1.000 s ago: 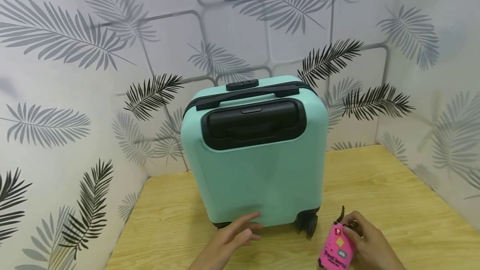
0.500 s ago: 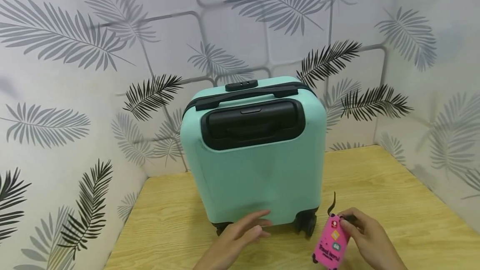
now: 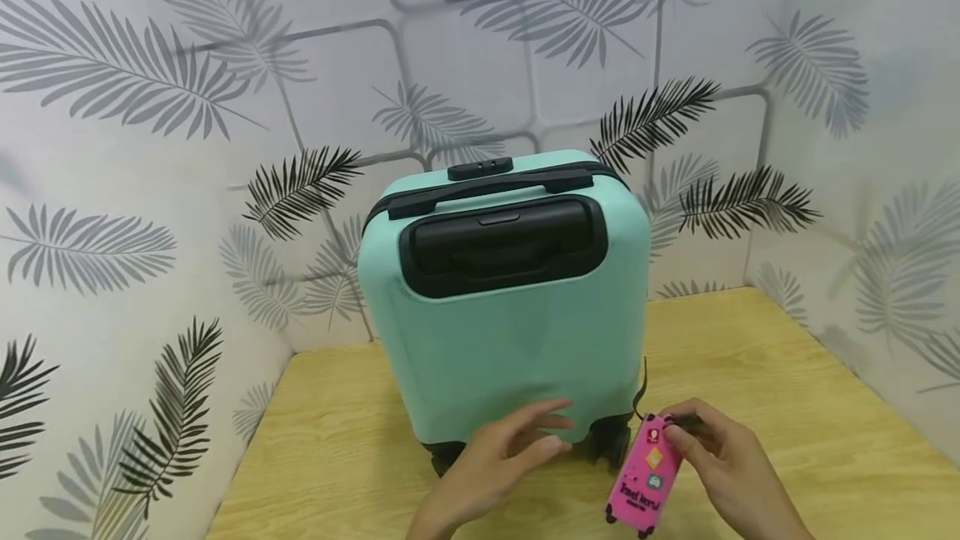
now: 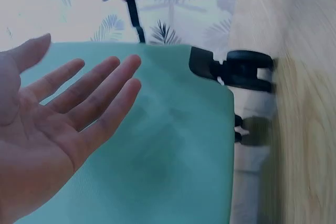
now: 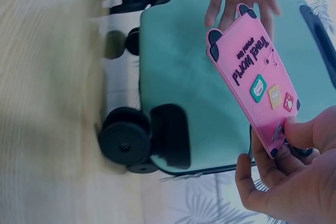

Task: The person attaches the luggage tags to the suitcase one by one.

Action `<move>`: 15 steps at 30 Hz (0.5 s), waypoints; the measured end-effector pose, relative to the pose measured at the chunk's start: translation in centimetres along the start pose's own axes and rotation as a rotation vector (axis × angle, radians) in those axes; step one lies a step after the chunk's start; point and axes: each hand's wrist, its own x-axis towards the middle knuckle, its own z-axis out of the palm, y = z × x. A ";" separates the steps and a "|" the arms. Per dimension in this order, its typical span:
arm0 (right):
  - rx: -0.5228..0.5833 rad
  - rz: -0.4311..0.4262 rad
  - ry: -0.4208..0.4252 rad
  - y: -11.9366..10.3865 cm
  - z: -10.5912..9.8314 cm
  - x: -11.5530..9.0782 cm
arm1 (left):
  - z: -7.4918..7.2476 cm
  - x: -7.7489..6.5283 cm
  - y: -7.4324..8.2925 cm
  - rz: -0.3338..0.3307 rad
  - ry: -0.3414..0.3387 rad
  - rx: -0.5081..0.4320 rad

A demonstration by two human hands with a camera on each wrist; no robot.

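Note:
A pink luggage tag [image 3: 639, 477] with small coloured patches, printed lettering and a black strap hangs from my right hand [image 3: 723, 461]. Thumb and fingers pinch its strap end, as the right wrist view shows, with the tag's face [image 5: 257, 72] turned to that camera. My left hand [image 3: 498, 461] is held with fingers extended and spread, in front of the lower part of a mint-green suitcase [image 3: 510, 348]. In the left wrist view the left palm [image 4: 47, 124] shows nothing held. The suitcase stands upright on its wheels, its black pull handle pushed down.
A wood-grain table [image 3: 330, 432] carries the suitcase. Black wheels [image 3: 611, 440] stick out at its lower corners. Behind and at both sides rise walls with feather-patterned paper [image 3: 465, 48]. A carry handle [image 3: 491, 186] and a combination lock [image 3: 480, 168] are on the suitcase top.
My right hand has carried the luggage tag left and slightly up, toward the suitcase's right wheel. The left hand has moved right and up. The suitcase stays in place.

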 end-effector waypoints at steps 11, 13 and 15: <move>0.053 -0.165 -0.017 -1.3 0.2 -0.8 | 2.0 2.2 1.0 0.207 -0.018 0.132; 0.043 -0.213 -0.022 -1.4 0.2 -0.8 | 2.2 2.5 1.1 0.228 -0.020 0.166; 0.042 -0.257 -0.031 -1.5 0.3 -0.9 | 2.4 2.7 1.2 0.252 -0.019 0.206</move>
